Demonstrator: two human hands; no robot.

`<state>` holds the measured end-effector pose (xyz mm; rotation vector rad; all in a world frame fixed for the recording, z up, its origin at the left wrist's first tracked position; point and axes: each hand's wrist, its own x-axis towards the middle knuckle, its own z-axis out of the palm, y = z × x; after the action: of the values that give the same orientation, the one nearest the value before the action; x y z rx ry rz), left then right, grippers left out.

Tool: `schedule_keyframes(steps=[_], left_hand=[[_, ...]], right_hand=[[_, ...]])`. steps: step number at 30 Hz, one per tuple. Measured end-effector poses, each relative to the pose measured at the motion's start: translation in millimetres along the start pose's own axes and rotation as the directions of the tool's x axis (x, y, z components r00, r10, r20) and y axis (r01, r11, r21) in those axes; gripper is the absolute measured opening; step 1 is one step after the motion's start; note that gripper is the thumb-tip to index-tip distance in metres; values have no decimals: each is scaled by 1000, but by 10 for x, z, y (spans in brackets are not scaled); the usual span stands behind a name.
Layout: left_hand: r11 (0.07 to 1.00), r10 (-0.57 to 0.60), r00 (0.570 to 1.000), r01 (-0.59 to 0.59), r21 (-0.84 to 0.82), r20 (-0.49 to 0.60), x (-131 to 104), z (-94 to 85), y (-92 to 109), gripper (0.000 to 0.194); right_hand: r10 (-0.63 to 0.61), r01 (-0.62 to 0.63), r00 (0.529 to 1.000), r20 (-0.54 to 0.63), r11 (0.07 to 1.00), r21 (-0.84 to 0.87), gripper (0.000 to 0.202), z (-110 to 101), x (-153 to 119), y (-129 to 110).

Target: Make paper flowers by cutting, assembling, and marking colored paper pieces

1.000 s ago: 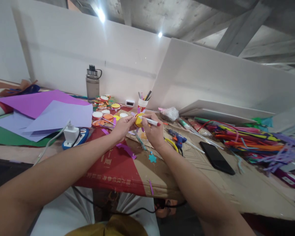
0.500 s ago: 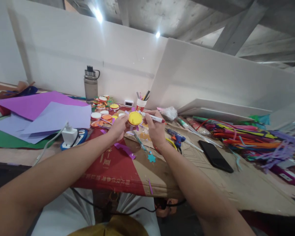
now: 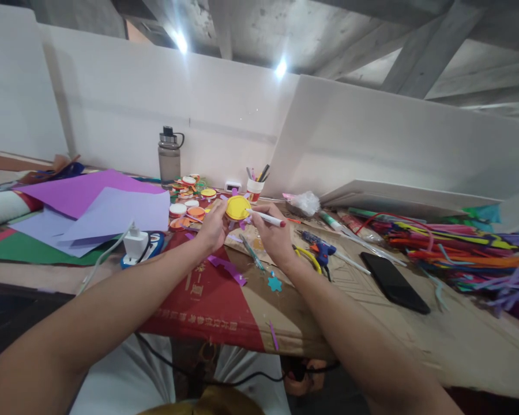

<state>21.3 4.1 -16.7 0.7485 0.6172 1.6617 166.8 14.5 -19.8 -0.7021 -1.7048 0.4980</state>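
Between finger and thumb, my left hand (image 3: 214, 226) grips a round yellow disc (image 3: 237, 207) with purple pieces around its edge. My right hand (image 3: 271, 231) holds a white marker (image 3: 266, 218) with a dark red end, its tip at the disc's right side. Whether the tip touches the disc I cannot tell. Below the hands lie a teal pen-like tool (image 3: 251, 252), a purple paper scrap (image 3: 227, 270) and a small teal flower shape (image 3: 274, 282).
A glue gun (image 3: 320, 249) and a black phone (image 3: 394, 282) lie to the right, before a heap of coloured pipe cleaners (image 3: 462, 253). Coloured paper sheets (image 3: 121, 213), a power strip (image 3: 142, 249) and a water bottle (image 3: 169, 158) are on the left. A pen cup (image 3: 255, 189) stands behind.
The marker's tip has come from beside the disc to its right face or edge. The whole view has shifted, with the table's things appearing slightly lower and further right.
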Motion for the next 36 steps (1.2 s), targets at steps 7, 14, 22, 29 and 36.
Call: schedule_keyframes(steps=[7, 14, 22, 29, 36], left_hand=[[994, -96, 995, 95, -59, -10, -21, 31, -21, 33], [992, -117, 992, 115, -49, -46, 43, -46, -55, 36], [987, -162, 986, 162, 2, -28, -30, 32, 25, 45], [984, -175, 985, 175, -25, 6, -22, 12, 28, 45], [978, -207, 978, 207, 12, -4, -14, -23, 49, 39]], right_hand=[[23, -23, 1000, 9, 999, 33, 19, 17, -13, 4], [45, -30, 988, -147, 994, 102, 17, 20, 24, -7], [43, -37, 997, -72, 996, 80, 24, 30, -16, 49], [55, -51, 996, -64, 997, 62, 20, 32, -22, 41], [59, -54, 997, -53, 995, 89, 19, 43, -35, 58]])
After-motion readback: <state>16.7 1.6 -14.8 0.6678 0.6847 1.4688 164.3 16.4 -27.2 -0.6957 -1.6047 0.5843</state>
